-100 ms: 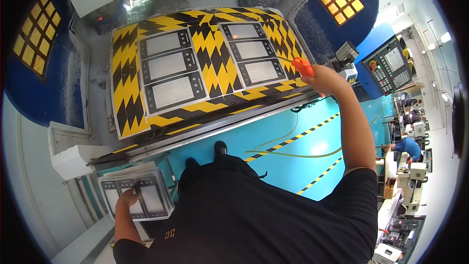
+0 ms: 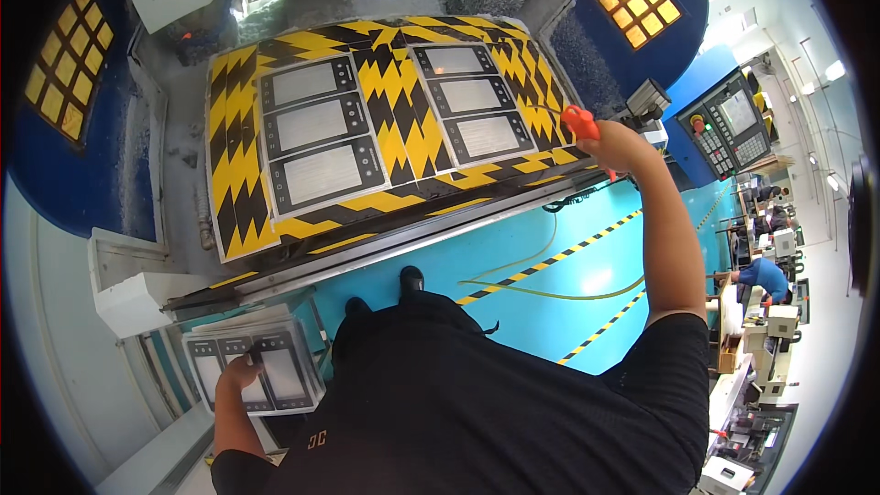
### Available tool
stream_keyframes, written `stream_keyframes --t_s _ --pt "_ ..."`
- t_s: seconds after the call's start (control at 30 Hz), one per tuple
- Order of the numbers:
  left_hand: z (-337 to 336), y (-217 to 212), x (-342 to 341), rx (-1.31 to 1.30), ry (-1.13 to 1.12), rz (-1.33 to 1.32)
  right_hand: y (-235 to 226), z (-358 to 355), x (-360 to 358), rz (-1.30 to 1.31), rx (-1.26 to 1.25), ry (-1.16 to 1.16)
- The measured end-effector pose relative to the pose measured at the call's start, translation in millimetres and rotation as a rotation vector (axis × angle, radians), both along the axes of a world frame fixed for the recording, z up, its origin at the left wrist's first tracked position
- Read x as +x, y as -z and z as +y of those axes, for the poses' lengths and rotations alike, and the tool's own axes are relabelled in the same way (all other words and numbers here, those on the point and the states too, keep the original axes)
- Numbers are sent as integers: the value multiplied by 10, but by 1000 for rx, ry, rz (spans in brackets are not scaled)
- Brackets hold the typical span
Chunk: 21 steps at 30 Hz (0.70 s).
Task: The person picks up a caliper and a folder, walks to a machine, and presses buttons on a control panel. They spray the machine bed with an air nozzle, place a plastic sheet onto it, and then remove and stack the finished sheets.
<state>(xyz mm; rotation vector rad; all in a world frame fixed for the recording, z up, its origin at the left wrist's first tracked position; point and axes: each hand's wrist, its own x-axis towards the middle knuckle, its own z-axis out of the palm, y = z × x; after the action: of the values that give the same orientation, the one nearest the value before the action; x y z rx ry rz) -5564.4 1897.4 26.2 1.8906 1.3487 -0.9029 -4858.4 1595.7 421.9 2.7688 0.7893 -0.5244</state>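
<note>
My right hand (image 2: 616,147) is closed round an orange-red air blow gun (image 2: 581,124) over the right edge of the machine bed. The gun's thin nozzle reaches left toward the framed panels (image 2: 486,134) lying there. Low on the left, my left hand (image 2: 240,371) rests over a stack of similar clear sheets (image 2: 286,376) with dark-bordered panels. Its fingers are drawn together around something dark and small that I cannot make out. On the left half of the bed lie several more dark-framed panels (image 2: 321,174).
Yellow-and-black striped tape (image 2: 403,137) covers the machine bed (image 2: 240,211) around the panels. A blue control console (image 2: 724,124) with a screen stands at the right. A yellow hose (image 2: 568,291) crosses the turquoise floor. Farther right, a person in blue (image 2: 765,277) bends at a workbench.
My right hand and the air blow gun have shifted slightly to the right. My left hand has moved a little to the left over the stack.
</note>
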Motion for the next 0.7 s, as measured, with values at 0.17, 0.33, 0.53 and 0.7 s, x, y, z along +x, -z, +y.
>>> stream_keyframes --t_s 0.17,0.33,0.53,0.7 --pt "5 -119 82 -58 -6 -45 -17 -60 168 76 24 216" --pt "28 -138 124 -76 40 -4 255 249 -130 173 269 -50" --pt "24 -110 104 -62 29 -5 398 538 139 221 308 -8" --pt "-73 -178 98 9 5 14 365 538 526 34 112 169"
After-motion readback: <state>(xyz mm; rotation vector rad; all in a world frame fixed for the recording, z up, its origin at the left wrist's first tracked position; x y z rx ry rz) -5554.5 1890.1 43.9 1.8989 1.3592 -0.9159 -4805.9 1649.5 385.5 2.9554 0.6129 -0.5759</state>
